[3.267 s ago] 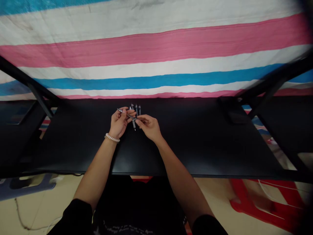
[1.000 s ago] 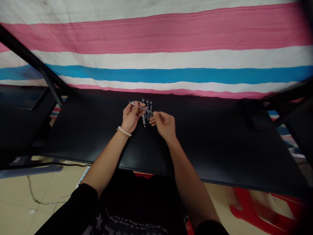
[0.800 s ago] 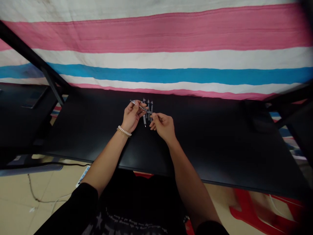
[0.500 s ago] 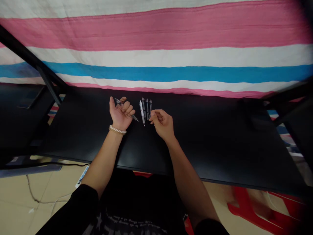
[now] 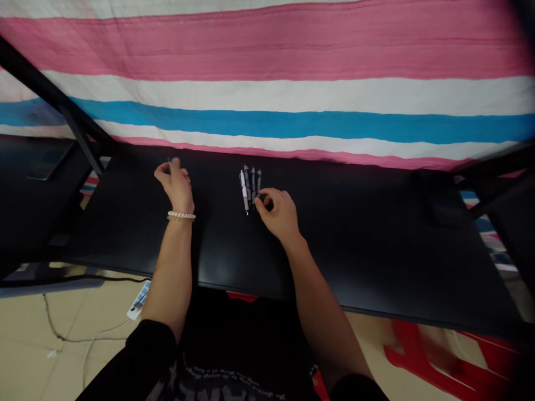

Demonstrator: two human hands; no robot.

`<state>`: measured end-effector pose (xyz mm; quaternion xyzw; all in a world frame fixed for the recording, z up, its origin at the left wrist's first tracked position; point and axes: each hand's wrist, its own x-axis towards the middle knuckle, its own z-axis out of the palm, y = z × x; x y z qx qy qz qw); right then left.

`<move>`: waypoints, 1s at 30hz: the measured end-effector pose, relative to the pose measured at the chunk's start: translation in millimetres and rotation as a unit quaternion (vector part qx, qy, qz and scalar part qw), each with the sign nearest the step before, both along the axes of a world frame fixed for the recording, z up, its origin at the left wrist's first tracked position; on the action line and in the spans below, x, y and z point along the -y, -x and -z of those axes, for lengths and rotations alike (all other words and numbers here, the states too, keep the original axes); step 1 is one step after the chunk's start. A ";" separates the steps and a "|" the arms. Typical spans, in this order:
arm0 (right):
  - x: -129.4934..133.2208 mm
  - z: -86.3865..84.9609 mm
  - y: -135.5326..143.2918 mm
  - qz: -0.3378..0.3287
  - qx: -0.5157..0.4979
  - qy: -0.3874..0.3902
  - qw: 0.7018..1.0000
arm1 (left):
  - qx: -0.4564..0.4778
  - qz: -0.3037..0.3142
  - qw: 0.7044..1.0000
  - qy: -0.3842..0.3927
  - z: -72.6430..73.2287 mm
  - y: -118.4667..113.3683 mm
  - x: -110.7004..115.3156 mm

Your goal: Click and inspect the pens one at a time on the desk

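Black table [image 5: 355, 250], slim grey-and-white pens [image 5: 253, 186]

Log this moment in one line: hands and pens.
left hand: left of white pen, grasp mostly hidden | right hand: beside rightmost dark pen, contact unclear | white pen: leftmost in row, on black table

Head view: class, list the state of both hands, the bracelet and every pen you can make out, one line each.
Left hand: fingers closed, pinching.
Held pen: seems gripped by the left hand; only a small end shows.
Right hand: fingers curled beside the rightmost dark pen; contact unclear.
White pen: lying on the table, tip toward the person.
Three dark pens: lying side by side, right of the white pen.
Bracelet: worn on the left wrist.
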<state>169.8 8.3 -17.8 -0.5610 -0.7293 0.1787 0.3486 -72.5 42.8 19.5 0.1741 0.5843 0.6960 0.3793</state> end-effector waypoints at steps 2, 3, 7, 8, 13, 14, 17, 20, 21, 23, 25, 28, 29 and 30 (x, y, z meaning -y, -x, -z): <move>0.6 0.8 -0.1 -0.009 0.028 0.022 0.999 | -0.186 -0.030 0.981 0.052 9.4 -2.4 -0.1; 1.1 0.8 0.0 -0.011 0.036 0.031 0.999 | -0.264 -0.036 0.960 0.080 12.6 -4.5 1.0; 3.2 -1.1 1.0 -0.009 0.056 0.033 0.998 | -0.403 -0.012 0.900 0.166 14.4 -15.2 6.9; 3.5 -1.8 1.1 -0.006 0.060 0.031 0.998 | -0.413 -0.008 0.894 0.173 13.2 -17.9 7.8; 1.0 -1.6 -1.9 0.004 0.067 0.032 0.997 | -0.467 0.022 0.874 0.133 10.6 -29.8 10.0; 0.0 -1.0 -3.1 0.007 0.066 0.033 0.997 | -0.481 0.036 0.869 0.113 11.9 -31.7 10.6; -2.5 0.4 -6.6 0.010 0.060 0.033 0.998 | -0.518 0.086 0.847 0.083 19.2 -34.7 12.6; -3.4 1.0 -8.3 0.008 0.054 0.031 0.998 | -0.539 0.118 0.830 0.084 27.7 -32.6 13.1; -3.4 1.1 -8.4 0.009 0.052 0.030 0.998 | -0.541 0.119 0.828 0.084 29.7 -30.6 12.6; -3.3 1.3 -8.0 0.010 0.048 0.029 0.998 | -0.540 0.115 0.829 0.087 31.6 -25.5 11.1; -3.3 1.5 -7.4 0.010 0.047 0.028 0.998 | -0.542 0.104 0.828 0.099 31.1 -19.7 9.2; -3.7 1.6 -6.4 0.019 0.039 0.029 0.999 | -0.547 0.081 0.824 0.124 28.9 -12.9 7.4; -4.0 1.6 -6.3 0.024 0.031 0.030 0.999 | -0.549 0.075 0.822 0.130 28.3 -11.8 7.3; -4.3 1.6 -6.2 0.030 0.017 0.032 0.999 | -0.550 0.073 0.821 0.133 27.8 -11.5 7.4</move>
